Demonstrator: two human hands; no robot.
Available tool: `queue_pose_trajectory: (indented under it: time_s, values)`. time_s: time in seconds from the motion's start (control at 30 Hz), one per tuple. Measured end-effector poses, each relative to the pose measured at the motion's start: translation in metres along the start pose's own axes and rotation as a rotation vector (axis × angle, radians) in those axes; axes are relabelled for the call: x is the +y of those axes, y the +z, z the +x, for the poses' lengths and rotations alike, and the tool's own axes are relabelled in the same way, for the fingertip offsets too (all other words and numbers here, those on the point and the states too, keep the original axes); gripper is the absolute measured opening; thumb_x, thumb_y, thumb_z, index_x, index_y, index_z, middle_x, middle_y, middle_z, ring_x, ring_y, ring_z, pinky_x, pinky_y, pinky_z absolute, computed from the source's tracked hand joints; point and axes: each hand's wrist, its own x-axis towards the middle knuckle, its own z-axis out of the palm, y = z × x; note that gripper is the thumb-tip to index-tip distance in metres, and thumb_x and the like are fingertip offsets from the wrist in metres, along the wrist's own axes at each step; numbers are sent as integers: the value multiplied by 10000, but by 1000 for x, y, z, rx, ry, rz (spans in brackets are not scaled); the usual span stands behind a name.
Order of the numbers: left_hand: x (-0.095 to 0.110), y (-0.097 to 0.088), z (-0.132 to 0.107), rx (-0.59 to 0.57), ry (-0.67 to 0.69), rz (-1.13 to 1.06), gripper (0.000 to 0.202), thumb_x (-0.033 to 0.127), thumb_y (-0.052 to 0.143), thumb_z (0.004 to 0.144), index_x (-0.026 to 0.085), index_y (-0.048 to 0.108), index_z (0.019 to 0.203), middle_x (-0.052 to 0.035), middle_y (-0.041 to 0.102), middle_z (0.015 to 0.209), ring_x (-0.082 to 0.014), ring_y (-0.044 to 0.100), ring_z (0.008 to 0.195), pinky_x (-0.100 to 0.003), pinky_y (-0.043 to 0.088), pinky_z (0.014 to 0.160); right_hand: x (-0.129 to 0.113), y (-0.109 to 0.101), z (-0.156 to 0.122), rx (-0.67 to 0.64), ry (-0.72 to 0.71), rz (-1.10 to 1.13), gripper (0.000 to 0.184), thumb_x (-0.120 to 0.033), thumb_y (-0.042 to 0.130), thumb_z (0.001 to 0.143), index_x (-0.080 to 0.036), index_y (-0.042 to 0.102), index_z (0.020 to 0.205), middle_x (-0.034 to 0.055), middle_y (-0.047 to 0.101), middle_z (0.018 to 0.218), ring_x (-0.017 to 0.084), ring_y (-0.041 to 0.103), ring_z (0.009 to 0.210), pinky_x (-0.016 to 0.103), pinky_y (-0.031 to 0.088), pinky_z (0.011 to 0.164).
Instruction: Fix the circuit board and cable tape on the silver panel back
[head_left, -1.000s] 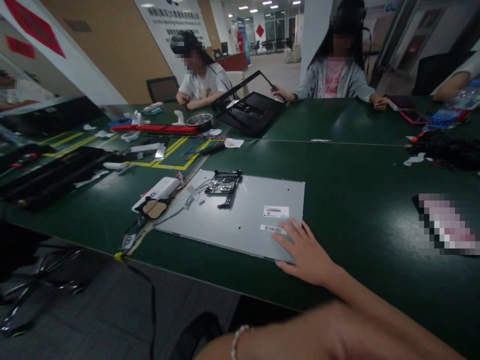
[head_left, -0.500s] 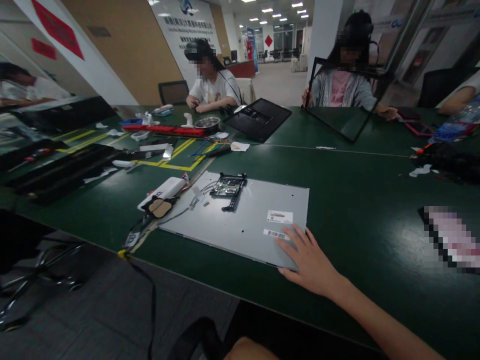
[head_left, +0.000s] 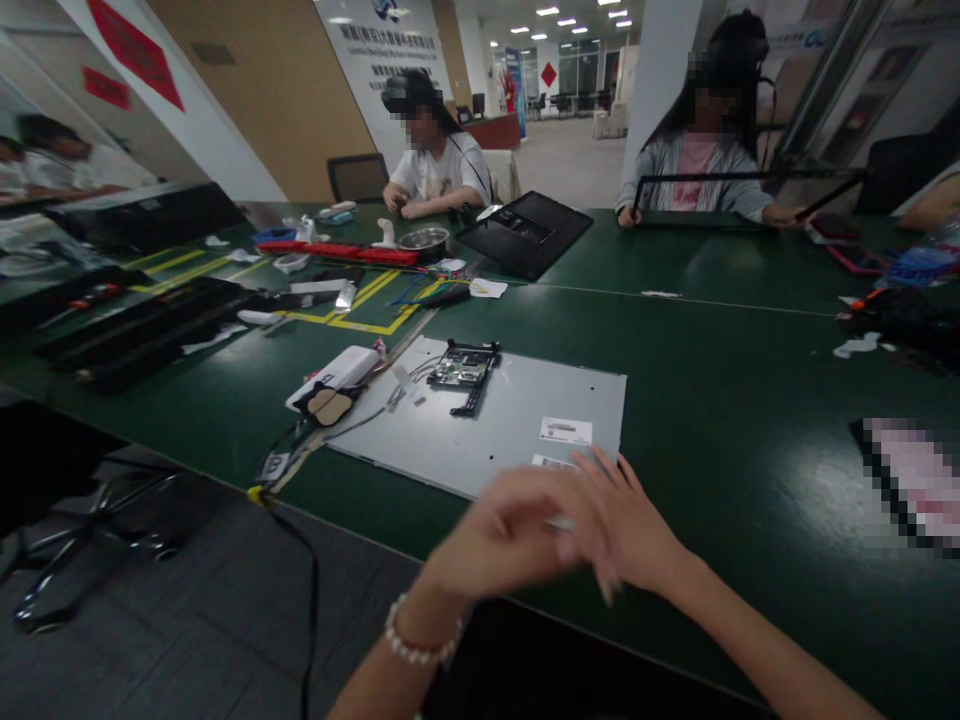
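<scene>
A flat grey metal panel (head_left: 517,400), which looks like the back of a display panel, lies on the green table. A small circuit board in a black bracket (head_left: 463,368) sits on it near its far edge, with thin cables running left. My right hand (head_left: 637,525) rests on the panel's near right corner beside the white labels, fingers stretched out; part of it is hidden. Above the near edge my left hand (head_left: 525,540), with a beaded bracelet (head_left: 420,645) on the wrist, passes in front of my right hand. Its fingers curve downward but are smeared by motion.
A white box-shaped device (head_left: 337,385) with cables stands left of the panel. Across the table lie a black plate (head_left: 529,235), a metal bowl (head_left: 424,240) and red strips (head_left: 345,253). Two people sit opposite; one holds a black frame (head_left: 705,180). A phone-like object (head_left: 911,475) lies right.
My left hand has risen from the bottom edge to in front of my right hand. My right hand stays on the panel. The person opposite has lowered the black frame.
</scene>
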Motion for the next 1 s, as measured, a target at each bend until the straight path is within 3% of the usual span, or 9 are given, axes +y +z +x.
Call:
queue_pose_trajectory:
  time_s: [0.1,0.17,0.23,0.3,0.43,0.53,0.67,0.83,1.0]
  values:
    - [-66,-95,66,532,-203,203,177,306,507,893,206,603,1003,-72,673,983,-174,639,811,-319,540,744,0,-1,-1,3,-7,6,678,-583,470,915,-281,348,1510,90,225,1622,335,88,1495,583,109,1180]
    - [-106,-153,81,803,-362,463,252,264,504,832,165,591,1046,-89,661,1027,-188,634,841,-322,533,767,0,-2,-2,2,-6,14,672,-598,448,921,-287,351,1509,84,220,1624,336,95,1494,586,112,1180]
    - [-135,-196,77,825,-578,739,377,247,532,771,131,593,1124,-122,650,1091,-230,633,920,-358,518,841,0,-3,-3,0,-3,19,683,-612,432,923,-295,330,1518,79,205,1628,338,100,1493,593,115,1178]
    - [-154,-223,66,689,-762,942,488,271,579,731,117,598,1194,-156,645,1134,-292,616,1027,-397,493,906,0,-2,-4,-1,-4,21,690,-622,415,926,-300,309,1527,74,188,1633,335,94,1494,596,118,1177]
    - [-174,-242,53,398,-886,1104,422,295,620,684,173,702,1080,-130,706,1041,-316,622,1044,-378,490,907,2,1,-3,-2,-9,19,691,-628,410,924,-299,313,1524,75,192,1631,332,89,1495,600,123,1175]
    - [-182,-248,56,331,-898,1071,226,228,604,652,202,747,825,-96,739,864,-286,667,893,-330,516,799,2,1,-2,0,-11,20,693,-620,429,919,-298,316,1523,80,199,1628,335,93,1494,601,123,1175]
    - [-180,-262,66,386,-870,1047,165,156,594,597,178,735,679,-105,740,809,-297,676,868,-337,517,783,2,0,-1,-9,-8,18,684,-607,433,922,-293,323,1520,80,194,1630,333,81,1496,595,109,1178]
    - [-178,-281,91,578,-719,834,309,219,594,661,124,760,903,-68,735,787,-225,664,761,-290,531,721,1,-2,-2,-9,-1,29,682,-603,444,921,-289,333,1516,82,196,1631,329,73,1498,586,102,1181]
    - [-199,-266,139,753,-648,759,373,219,548,718,78,720,1017,-98,730,877,-193,664,769,-264,526,713,0,-3,0,-9,1,37,672,-582,469,916,-281,354,1506,91,205,1628,338,89,1495,593,106,1177]
